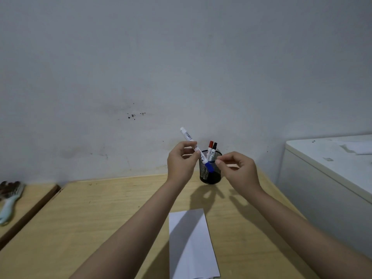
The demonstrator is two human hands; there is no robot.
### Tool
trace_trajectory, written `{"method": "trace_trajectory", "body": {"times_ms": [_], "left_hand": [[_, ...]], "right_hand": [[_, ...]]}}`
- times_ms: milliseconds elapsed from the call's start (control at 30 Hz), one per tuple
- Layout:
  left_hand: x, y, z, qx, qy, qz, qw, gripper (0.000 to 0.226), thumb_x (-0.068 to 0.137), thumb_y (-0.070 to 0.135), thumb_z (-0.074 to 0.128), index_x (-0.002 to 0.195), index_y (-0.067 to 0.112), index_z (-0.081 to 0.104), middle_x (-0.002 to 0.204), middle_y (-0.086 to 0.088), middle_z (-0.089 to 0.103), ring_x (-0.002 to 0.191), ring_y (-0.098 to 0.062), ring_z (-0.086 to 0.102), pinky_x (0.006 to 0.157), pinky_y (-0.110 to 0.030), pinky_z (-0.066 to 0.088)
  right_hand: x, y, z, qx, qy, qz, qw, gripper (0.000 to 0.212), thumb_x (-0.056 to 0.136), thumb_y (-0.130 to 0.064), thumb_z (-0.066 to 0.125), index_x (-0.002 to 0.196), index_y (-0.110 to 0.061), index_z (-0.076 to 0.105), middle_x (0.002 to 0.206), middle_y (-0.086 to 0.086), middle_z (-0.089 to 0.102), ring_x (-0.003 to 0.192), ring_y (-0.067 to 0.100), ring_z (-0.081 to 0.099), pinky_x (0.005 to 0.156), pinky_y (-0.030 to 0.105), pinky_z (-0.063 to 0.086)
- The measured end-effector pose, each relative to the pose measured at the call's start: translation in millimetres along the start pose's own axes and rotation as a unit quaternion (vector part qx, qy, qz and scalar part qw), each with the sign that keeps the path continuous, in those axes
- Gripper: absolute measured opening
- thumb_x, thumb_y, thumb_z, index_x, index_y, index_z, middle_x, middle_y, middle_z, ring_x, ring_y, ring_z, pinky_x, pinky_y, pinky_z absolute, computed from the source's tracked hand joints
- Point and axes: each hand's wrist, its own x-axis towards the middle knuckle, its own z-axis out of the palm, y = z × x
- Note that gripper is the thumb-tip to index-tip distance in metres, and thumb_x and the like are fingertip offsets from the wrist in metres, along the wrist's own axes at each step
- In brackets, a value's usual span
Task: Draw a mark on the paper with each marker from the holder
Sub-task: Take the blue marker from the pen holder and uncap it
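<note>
A black mesh holder stands at the back of the wooden desk. A red-capped marker and a black-capped marker stick up out of it. My left hand grips a white marker with a blue cap, tilted with the cap down in front of the holder. My right hand hovers just right of the cap, thumb and forefinger pinched close together, holding nothing that I can see. A white sheet of paper lies on the desk below both hands.
A white cabinet stands to the right of the desk. At the far left, a pale brush lies on a second wooden surface. A grey wall rises right behind the desk.
</note>
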Motion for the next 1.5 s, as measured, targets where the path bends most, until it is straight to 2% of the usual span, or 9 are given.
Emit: {"method": "trace_trajectory", "body": {"times_ms": [100,233,433,567,867,1100,1233,1333,1500], "left_hand": [[-4,4,-10,0.066,-0.036,0.040,0.996,0.013,0.077,0.006,0.068,0.086,0.015,0.064,0.081,-0.002,0.070,0.070,-0.008,0.066,0.062,-0.016,0.053],[-10,3,-17,0.111,-0.073,0.052,0.990,0.018,0.074,0.011,0.073,0.087,0.013,0.060,0.083,-0.007,0.074,0.067,-0.009,0.066,0.065,-0.025,0.054],[-16,2,-28,0.132,-0.099,0.050,0.985,0.036,0.072,0.013,0.076,0.103,0.014,0.060,0.092,-0.003,0.071,0.077,-0.002,0.065,0.063,-0.004,0.044],[-18,-6,-40,0.220,-0.100,0.038,0.970,0.025,0.070,0.012,0.077,0.094,0.010,0.070,0.080,-0.002,0.069,0.064,0.001,0.061,0.059,-0.005,0.045],[-25,-15,-39,0.211,-0.091,0.066,0.971,0.012,0.080,0.015,0.068,0.090,0.013,0.074,0.076,0.005,0.070,0.063,0.003,0.059,0.065,-0.018,0.049],[-18,-20,-42,0.168,-0.117,0.010,0.979,0.010,0.083,0.009,0.065,0.087,0.004,0.072,0.064,0.002,0.065,0.050,0.003,0.054,0.054,-0.012,0.042],[-13,-37,-59,0.160,-0.120,-0.032,0.979,0.013,0.087,0.007,0.058,0.084,0.005,0.071,0.067,-0.002,0.066,0.054,-0.001,0.057,0.065,-0.022,0.049],[-10,-54,-71,0.189,-0.118,-0.056,0.973,0.012,0.084,0.009,0.063,0.092,0.006,0.072,0.077,-0.002,0.067,0.060,0.005,0.058,0.062,-0.008,0.045],[-2,-80,-72,0.316,-0.172,-0.098,0.928,0.022,0.079,0.005,0.065,0.101,0.007,0.070,0.088,-0.002,0.065,0.081,-0.014,0.062,0.070,-0.011,0.045]], "right_hand": [[11,-10,4,0.007,0.009,0.005,1.000,0.001,0.079,-0.017,0.073,0.077,-0.018,0.073,0.076,0.001,0.072,0.067,0.003,0.063,0.065,0.015,0.050],[17,-16,21,0.033,-0.045,0.098,0.994,0.023,0.077,-0.029,0.075,0.083,-0.007,0.073,0.072,0.008,0.066,0.065,0.015,0.058,0.065,0.030,0.049],[16,-16,37,0.086,-0.013,0.177,0.980,0.028,0.081,-0.026,0.070,0.079,0.002,0.070,0.065,0.008,0.063,0.064,0.018,0.058,0.069,0.037,0.054],[17,-15,35,0.115,0.004,0.185,0.976,0.024,0.083,-0.025,0.069,0.077,-0.002,0.069,0.066,0.007,0.064,0.063,0.015,0.060,0.069,0.036,0.057],[5,-13,45,0.080,-0.050,0.155,0.983,0.029,0.083,-0.025,0.069,0.087,0.004,0.068,0.060,0.004,0.063,0.045,0.003,0.058,0.055,0.026,0.052],[7,0,51,0.087,-0.048,0.143,0.985,0.021,0.086,-0.019,0.066,0.087,0.002,0.065,0.066,0.007,0.065,0.047,0.000,0.060,0.060,0.024,0.056],[21,8,45,0.125,-0.011,0.147,0.981,0.015,0.088,-0.017,0.063,0.086,-0.002,0.063,0.078,0.013,0.068,0.058,0.009,0.066,0.058,0.017,0.056],[27,16,38,0.120,-0.022,0.150,0.981,0.017,0.088,-0.017,0.063,0.090,0.000,0.064,0.087,0.019,0.068,0.073,0.022,0.065,0.059,0.021,0.058],[13,26,43,0.066,-0.060,0.155,0.984,0.019,0.087,-0.016,0.064,0.085,0.003,0.062,0.072,0.015,0.066,0.054,0.010,0.061,0.055,0.024,0.055]]}}
